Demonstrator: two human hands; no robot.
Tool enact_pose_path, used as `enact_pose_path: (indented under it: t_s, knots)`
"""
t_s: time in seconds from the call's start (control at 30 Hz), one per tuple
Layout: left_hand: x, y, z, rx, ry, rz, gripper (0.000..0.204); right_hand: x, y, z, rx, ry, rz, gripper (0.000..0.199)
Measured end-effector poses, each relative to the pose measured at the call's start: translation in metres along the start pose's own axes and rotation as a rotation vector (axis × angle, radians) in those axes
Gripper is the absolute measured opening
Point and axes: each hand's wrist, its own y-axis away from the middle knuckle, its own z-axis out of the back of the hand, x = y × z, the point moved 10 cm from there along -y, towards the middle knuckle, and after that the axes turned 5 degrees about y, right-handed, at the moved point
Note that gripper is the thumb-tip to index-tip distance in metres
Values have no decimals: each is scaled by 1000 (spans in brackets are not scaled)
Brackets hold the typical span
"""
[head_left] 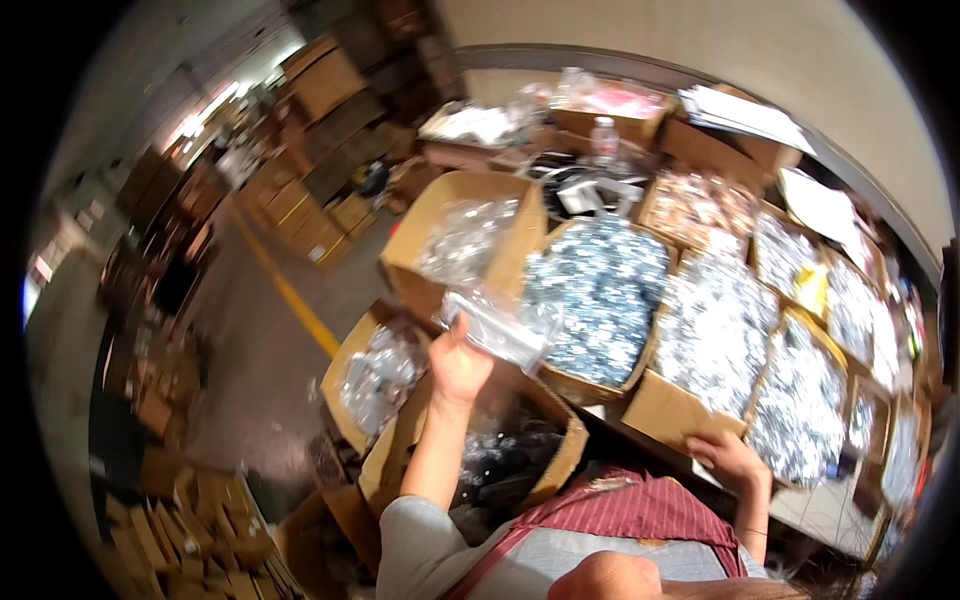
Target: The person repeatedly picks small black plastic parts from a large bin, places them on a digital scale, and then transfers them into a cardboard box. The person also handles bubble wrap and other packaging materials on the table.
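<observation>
My left hand (458, 365) is raised and grips a clear plastic bag (505, 322) of small items, held above an open cardboard box (560, 470) with dark contents. My right hand (733, 460) rests on the near edge of a cardboard box (665, 410) filled with small shiny packets (715, 335). Another box of blue-and-white packets (600, 285) sits just beyond the bag. My arms wear grey sleeves, and a red striped apron shows at the bottom.
Several more open boxes of shiny packets (800, 410) line the table to the right. A box with clear bags (465, 240) and another (375, 375) sit left. A water bottle (603, 135) stands behind. Flat cardboard pieces (180, 540) lie on the floor, with a yellow floor line (290, 295).
</observation>
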Motion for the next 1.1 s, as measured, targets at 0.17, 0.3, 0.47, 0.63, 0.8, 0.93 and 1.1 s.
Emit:
enact_pose_path:
  t_s: [0.17,0.3,0.47,0.63,0.8,0.93,1.1]
  knots:
    - [189,23,-97,31,-3,410,59,80,7,24,1,-688,567,52]
    - [296,51,-100,128,-479,631,47,40,38,3,204,-915,409,27]
    - [330,70,-92,160,-845,549,37,-87,99,66,-286,-1114,299,26]
    - [335,79,-71,8,-863,506,36,-260,178,175,-996,-1148,188,33]
    - [292,86,-66,-150,-894,169,32,-283,186,215,-1015,-967,200,41]
    - [226,114,-33,-335,-885,29,22,-195,124,158,-550,-876,337,28]
    - [142,153,-9,-525,-915,-148,23,-123,73,59,-79,-814,389,23]
